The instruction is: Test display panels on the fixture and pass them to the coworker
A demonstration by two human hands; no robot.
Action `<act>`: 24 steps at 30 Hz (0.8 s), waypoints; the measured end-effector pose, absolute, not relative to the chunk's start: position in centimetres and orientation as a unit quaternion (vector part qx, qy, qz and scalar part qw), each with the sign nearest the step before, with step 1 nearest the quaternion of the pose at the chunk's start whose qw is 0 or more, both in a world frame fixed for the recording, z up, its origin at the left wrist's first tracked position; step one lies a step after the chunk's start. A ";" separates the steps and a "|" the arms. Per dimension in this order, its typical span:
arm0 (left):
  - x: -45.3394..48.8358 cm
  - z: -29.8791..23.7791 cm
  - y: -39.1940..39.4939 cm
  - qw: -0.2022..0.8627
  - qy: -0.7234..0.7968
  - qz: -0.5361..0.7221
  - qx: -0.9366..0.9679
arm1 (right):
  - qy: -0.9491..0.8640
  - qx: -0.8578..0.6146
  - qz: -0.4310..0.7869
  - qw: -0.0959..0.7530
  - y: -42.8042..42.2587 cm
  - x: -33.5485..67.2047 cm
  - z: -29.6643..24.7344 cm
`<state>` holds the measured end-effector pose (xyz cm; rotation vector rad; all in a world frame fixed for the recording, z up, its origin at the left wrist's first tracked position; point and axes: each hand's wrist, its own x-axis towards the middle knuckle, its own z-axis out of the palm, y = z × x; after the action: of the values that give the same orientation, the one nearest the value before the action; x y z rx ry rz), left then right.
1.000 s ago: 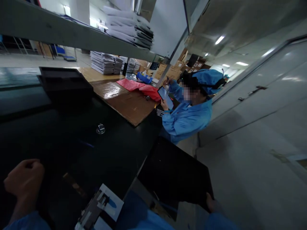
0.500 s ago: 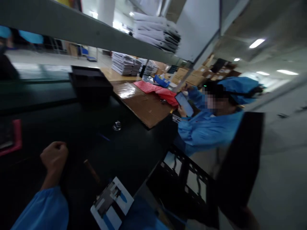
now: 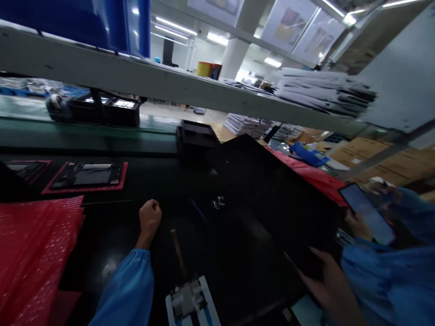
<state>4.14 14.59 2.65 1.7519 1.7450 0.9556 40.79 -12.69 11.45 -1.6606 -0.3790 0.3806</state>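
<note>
My left hand rests on the black tabletop in a closed fist, with nothing visible in it. My right hand, slightly blurred at the lower right, grips the near edge of a large flat black tray, which is tilted over the right half of the table. A white fixture with grey and blue parts lies at the bottom centre. Beyond it is a thin brown stick. A small shiny clear item and a dark blue pen-like stick lie between my hands.
Red bubble-wrap sheets cover the left side. Behind them, a tablet-like part lies on red wrap. Smaller black trays stand at the back. A shelf beam crosses above. At right, a co-worker's hand holds a tablet.
My view has swung left. My right hand has brought the black tray up from beside the table's right edge to above the tabletop. My left fist stays on the table.
</note>
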 end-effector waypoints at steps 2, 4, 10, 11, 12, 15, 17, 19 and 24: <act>4.3 2.4 14.7 0.245 0.633 0.354 0.643 | -0.186 -0.694 0.210 0.663 -6.2 39.9 12.1; 4.3 2.3 15.0 0.251 0.630 0.358 0.642 | -0.218 -0.665 0.226 0.677 0.9 38.9 13.2; 4.2 2.4 16.3 0.269 0.637 0.375 0.617 | -0.329 -0.635 0.282 0.640 21.1 34.9 18.3; 4.1 2.4 16.4 0.271 0.637 0.377 0.615 | -0.339 -0.635 0.300 0.626 23.5 34.2 18.8; 4.0 2.5 16.6 0.273 0.637 0.378 0.614 | -0.347 -0.637 0.321 0.609 25.3 33.4 19.1; 3.9 2.6 16.9 0.273 0.640 0.382 0.608 | -0.365 -0.652 0.371 0.551 27.4 31.4 18.1; 3.8 2.6 17.0 0.272 0.644 0.384 0.603 | -0.378 -0.664 0.375 0.524 25.8 30.3 16.6; 3.8 2.6 17.1 0.273 0.648 0.384 0.598 | -0.391 -0.677 0.355 0.513 22.2 30.0 15.2; 3.8 2.7 17.1 0.276 0.654 0.376 0.595 | -0.383 -0.736 0.223 0.512 6.1 35.0 14.1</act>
<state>3.81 17.10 2.67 1.5992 1.7568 1.0101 34.96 6.06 14.08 -1.7703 -0.9228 0.5376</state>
